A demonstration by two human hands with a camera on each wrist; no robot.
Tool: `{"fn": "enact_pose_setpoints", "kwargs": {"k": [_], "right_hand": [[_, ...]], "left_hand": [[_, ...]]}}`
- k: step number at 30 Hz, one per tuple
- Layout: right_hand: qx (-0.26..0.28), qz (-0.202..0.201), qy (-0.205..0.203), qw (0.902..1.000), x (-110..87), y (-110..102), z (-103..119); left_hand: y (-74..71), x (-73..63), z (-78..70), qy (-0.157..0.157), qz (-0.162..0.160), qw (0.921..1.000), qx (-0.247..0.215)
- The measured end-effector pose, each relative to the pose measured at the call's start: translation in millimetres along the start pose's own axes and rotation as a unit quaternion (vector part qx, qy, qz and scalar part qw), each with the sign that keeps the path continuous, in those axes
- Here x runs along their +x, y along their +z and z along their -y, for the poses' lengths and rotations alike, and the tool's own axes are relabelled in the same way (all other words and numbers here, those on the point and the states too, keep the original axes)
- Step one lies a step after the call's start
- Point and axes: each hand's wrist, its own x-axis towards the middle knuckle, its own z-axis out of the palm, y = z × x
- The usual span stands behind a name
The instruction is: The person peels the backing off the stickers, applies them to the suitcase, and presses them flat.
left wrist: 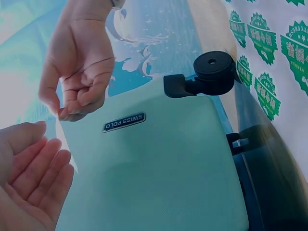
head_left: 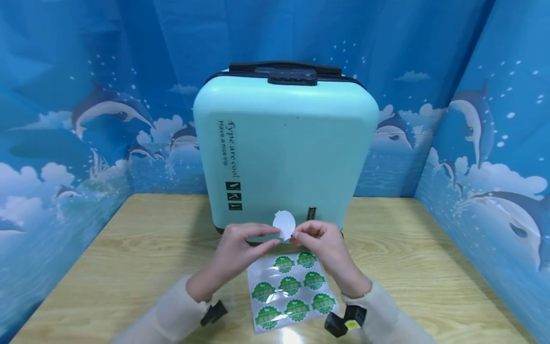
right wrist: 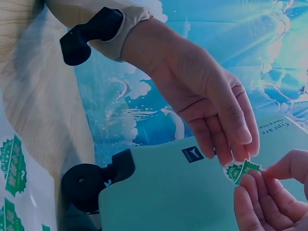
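Observation:
A round sticker [head_left: 284, 223] is held up in front of the suitcase, its white back towards the head camera. In the right wrist view its green printed face [right wrist: 236, 172] shows. My left hand [head_left: 242, 248] pinches its left edge between thumb and forefinger. At the lower right edge, my right hand [head_left: 321, 241] pinches it with thumb and fingertips. Behind both hands stands a mint-green suitcase [head_left: 296, 157], upright, with printed lettering on its left side. Below them a sheet of several green stickers [head_left: 290, 289] lies on the table. The left wrist view barely shows the sticker.
The suitcase stands on a wood-grain table [head_left: 142, 258]. Its black handle [head_left: 292, 76] is on top, and a black wheel [left wrist: 214, 72] is seen in the left wrist view. A small nameplate [left wrist: 124, 122] sits low on its front. Blue dolphin-print curtains [head_left: 163, 95] surround the table.

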Motion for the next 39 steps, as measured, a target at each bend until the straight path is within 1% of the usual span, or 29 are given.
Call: {"fn": "enact_pose_setpoints", "kwargs": {"k": [4,9,11,14,19,25,27,30,32,34,36,39], "right_hand": [[0.002,-0.001,0.005,1.0,1.8,1,4],[0.009,0.006,-0.001,0.9999,2.9,2,5],[0.015,0.01,-0.004,0.9998,3.2,3,5],[0.021,0.01,-0.002,0.9997,3.9,4,6],[0.025,0.001,0.006,0.9997,5.2,6,7],[0.019,-0.009,0.005,0.9998,6.1,8,8],[0.016,-0.012,0.002,0.9998,6.4,8,8],[0.013,-0.014,-0.005,0.9998,6.6,8,8],[0.012,-0.013,-0.009,0.9998,6.7,6,7],[0.011,-0.011,-0.015,0.9998,6.9,5,7],[0.012,-0.007,-0.023,0.9996,7.5,2,6],[0.013,0.0,-0.038,0.9992,9.0,-2,5]], "left_hand": [[4.0,1.1,2.7,0.021,-0.017,0.9992,0.027],[10.4,0.6,7.8,0.068,-0.035,0.9955,0.057],[12.4,0.7,9.2,0.078,-0.041,0.9943,0.06],[14.1,1.1,10.4,0.082,-0.051,0.9937,0.057],[15.5,1.4,9.6,0.07,-0.063,0.9946,0.043],[16.1,0.6,7.8,0.029,-0.076,0.9967,-0.001],[15.9,0.5,8.0,0.007,-0.085,0.9962,-0.017],[15.0,1.4,8.6,-0.041,-0.1,0.9931,-0.047],[13.4,2.4,8.6,-0.078,-0.107,0.9888,-0.069],[11.2,3.9,8.6,-0.112,-0.112,0.9829,-0.094],[8.2,5.3,8.0,-0.14,-0.115,0.9763,-0.119],[2.8,7.9,6.8,-0.172,-0.121,0.9656,-0.152]]}}
